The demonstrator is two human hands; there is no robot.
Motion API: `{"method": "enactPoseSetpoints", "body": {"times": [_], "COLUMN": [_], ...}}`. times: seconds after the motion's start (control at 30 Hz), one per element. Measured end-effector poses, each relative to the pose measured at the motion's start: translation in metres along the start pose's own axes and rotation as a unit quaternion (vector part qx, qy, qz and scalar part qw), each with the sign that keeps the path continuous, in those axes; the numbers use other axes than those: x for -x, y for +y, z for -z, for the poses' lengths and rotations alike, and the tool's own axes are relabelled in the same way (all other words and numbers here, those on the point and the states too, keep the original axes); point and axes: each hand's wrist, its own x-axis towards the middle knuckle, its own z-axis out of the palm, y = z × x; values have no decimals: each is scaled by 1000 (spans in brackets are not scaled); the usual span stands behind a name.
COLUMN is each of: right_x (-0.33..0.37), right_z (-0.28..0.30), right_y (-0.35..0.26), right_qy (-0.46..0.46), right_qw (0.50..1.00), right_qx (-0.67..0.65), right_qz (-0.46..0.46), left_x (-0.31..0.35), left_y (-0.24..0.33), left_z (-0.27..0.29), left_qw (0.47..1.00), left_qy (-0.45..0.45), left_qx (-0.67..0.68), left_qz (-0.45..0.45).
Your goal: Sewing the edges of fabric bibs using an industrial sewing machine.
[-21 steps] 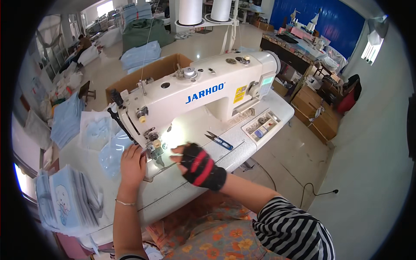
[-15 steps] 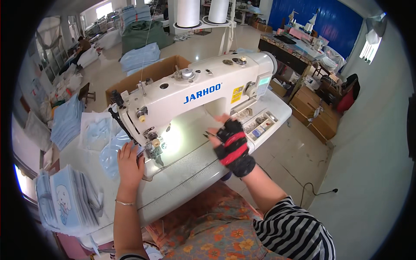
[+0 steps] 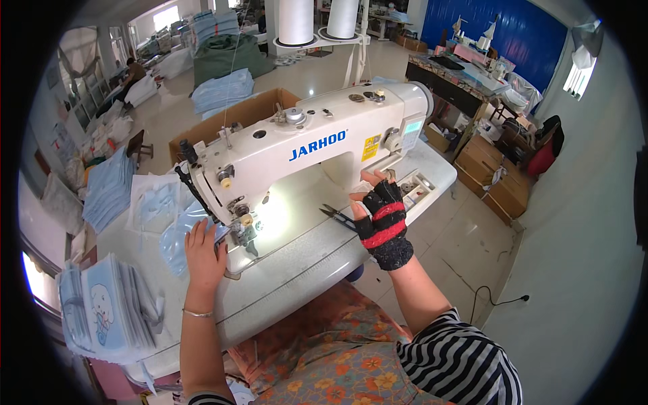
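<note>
Sewing machine (image 3: 304, 152), white, one: centre of the frame, on a pale worktop (image 3: 290, 273).
Left hand (image 3: 204, 258), bare, bracelet at wrist: left of centre, fingers extended, at a light-blue piece (image 3: 177, 244); contact unclear.
Right hand (image 3: 383, 221), black-and-red fingerless glove: right of centre, fingers part-curled, over the handle end of dark snips (image 3: 337, 215); grip cannot be told.
Light-blue stack (image 3: 104, 307): lower left.
Thread cones (image 3: 295, 23), white, two: top centre.

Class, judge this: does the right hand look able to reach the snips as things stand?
Probably yes: the gloved right hand is at the handle end of the snips, and nothing visible blocks it. Whether it touches them is unclear.
</note>
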Motion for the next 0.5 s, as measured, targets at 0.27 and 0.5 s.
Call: {"method": "enactPoseSetpoints", "body": {"times": [0.27,0.5], "right_x": [6,10], "right_z": [-5,-11], "right_y": [2,2], "right_qy": [-4,-6], "right_qw": [1000,1000], "right_qx": [13,-1], "right_qz": [11,13], "left_x": [0,1], "left_y": [-1,-2], "left_z": [0,-1], "left_qw": [1000,1000], "left_qy": [5,1], "left_qx": [3,0], "left_qz": [-2,3]}}
